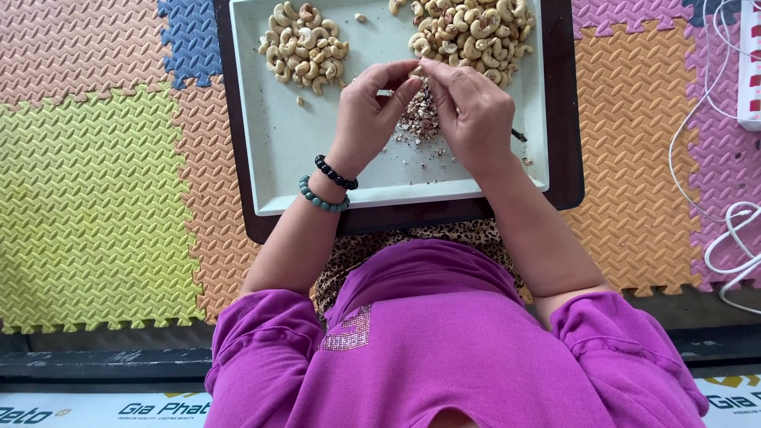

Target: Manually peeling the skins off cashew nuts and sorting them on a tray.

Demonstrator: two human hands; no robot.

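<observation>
While both hands, left hand (366,111) and right hand (472,107), pinched one cashew (415,71), pale tray (317,158) sat on dark board (563,119), colourful foam mats (103,174) around.

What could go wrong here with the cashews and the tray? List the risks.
1. Both hands, left hand and right hand, pinch one cashew above the pile of skin scraps; if the grip slips, the nut could drop into the scraps.
2. The left pile of cashews and right pile of cashews share one tray; a nudge might mix them.
3. Scraps already lie scattered near the tray's right rim and may spill onto the foam mats.
</observation>
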